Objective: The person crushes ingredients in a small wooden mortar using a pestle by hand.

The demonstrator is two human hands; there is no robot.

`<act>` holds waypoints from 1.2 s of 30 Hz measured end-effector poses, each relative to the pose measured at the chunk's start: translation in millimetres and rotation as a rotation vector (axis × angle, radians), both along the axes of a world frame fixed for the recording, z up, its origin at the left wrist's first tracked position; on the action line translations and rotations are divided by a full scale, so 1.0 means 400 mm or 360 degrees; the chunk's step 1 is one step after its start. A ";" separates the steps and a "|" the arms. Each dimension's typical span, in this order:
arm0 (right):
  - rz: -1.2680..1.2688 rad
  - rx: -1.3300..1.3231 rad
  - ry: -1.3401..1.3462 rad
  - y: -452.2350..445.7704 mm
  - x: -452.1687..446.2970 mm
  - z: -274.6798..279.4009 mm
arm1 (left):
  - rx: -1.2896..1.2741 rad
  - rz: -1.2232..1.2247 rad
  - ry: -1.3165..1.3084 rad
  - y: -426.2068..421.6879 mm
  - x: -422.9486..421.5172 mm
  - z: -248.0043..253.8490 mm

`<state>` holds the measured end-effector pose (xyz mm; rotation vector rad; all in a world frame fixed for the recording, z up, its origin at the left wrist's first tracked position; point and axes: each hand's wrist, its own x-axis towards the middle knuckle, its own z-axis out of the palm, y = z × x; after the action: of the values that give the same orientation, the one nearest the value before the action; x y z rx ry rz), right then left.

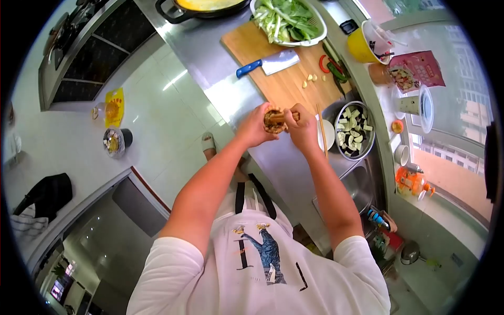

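Just above the frame's centre, the left hand (254, 127) clasps a brown mortar (272, 127) while the right hand (304, 127) grips its pestle (278, 118), a bracing hold that should curb wobble.

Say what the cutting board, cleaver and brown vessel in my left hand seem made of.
Cutting board: probably wood, matte, warm tan. Cleaver: silvery, smooth blade, likely steel; evenly blue handle, perhaps plastic. Brown vessel: possibly wood by colour; finish unclear, partly covered.

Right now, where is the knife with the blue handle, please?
In the head view, the knife lies on the wooden cutting board, its blue handle toward the left edge, just below the white bowl of greens and above the left hand.
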<state>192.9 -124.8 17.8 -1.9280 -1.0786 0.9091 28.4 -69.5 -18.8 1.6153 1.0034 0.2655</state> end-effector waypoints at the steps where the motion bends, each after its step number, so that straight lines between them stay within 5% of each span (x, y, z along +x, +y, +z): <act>1: 0.0100 -0.0034 -0.0249 -0.006 -0.007 -0.006 | 0.0016 0.0027 0.0007 0.002 0.000 0.002; 2: 0.0179 -0.0065 -0.0504 -0.017 -0.009 -0.005 | 0.0039 0.0031 0.0007 0.002 0.004 0.010; 7: 0.0251 -0.0198 -0.0381 0.024 0.003 0.069 | 0.0106 0.0001 0.0010 0.002 0.006 -0.013; 10: 0.0058 -0.0062 -0.0193 0.017 -0.010 0.051 | 0.0158 0.0014 0.0033 -0.006 0.005 -0.015; 14: 0.0297 -0.0107 -0.0502 0.016 0.007 -0.014 | 0.0145 0.0055 -0.0065 0.038 0.018 -0.003; 17: 0.0157 -0.0128 -0.0186 0.036 0.004 0.075 | 0.0137 0.0041 -0.0034 0.006 0.011 -0.016; 25: 0.0222 -0.0185 -0.0281 0.025 0.000 0.022 | 0.0044 0.0011 -0.0010 -0.019 -0.001 -0.005; 28: -0.0085 0.0024 -0.0138 0.014 -0.008 0.014 | 0.0154 0.0033 0.0036 -0.004 0.002 -0.008; 29: -0.0033 -0.0059 -0.0374 -0.010 -0.037 -0.033 | 0.0096 0.0045 0.0034 0.000 0.002 0.001; 36: -0.0089 -0.0188 0.0045 0.003 0.012 0.008 | 0.0046 0.0002 0.0033 0.004 0.002 -0.004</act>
<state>197.7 -123.6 20.8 -2.0248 -0.9691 0.9853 29.0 -67.9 -20.6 1.6465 1.0205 0.2656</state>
